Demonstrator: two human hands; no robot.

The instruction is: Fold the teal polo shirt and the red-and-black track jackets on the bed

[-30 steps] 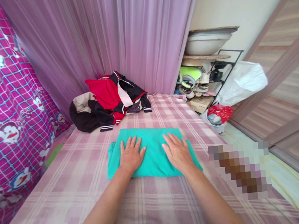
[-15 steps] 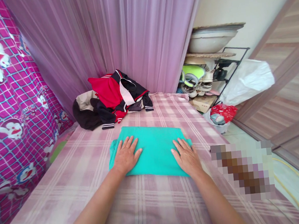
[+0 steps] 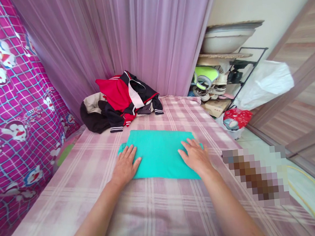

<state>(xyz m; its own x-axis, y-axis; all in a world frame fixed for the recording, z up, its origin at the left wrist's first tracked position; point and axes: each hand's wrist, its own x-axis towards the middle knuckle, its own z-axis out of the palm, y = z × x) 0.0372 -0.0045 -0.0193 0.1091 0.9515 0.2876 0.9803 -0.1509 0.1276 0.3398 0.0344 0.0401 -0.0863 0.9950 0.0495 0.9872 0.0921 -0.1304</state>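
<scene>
A turquoise garment (image 3: 161,154), folded into a flat rectangle, lies on the plaid sheet (image 3: 161,214) in front of me. My left hand (image 3: 125,165) rests palm down over its left edge, fingers spread. On the opposite side my right hand (image 3: 197,155) lies over the right edge, its fingers apart as well. Both hands touch the cloth without gripping it. A bunched bit of the same cloth sticks out at the left, partly under my left fingers. What kind of garment it is cannot be made out.
A heap of red, navy and black clothes (image 3: 122,102) lies beyond the garment, against the purple curtain (image 3: 138,34). A shoe rack (image 3: 243,83) with a large bowl (image 3: 222,41) on top and bags beside it stands at the right. A blurred patch covers the bed's right edge.
My left hand has slid a little left and outward on the garment, to its edge. My right hand stays near the right edge. The view has shifted slightly.
</scene>
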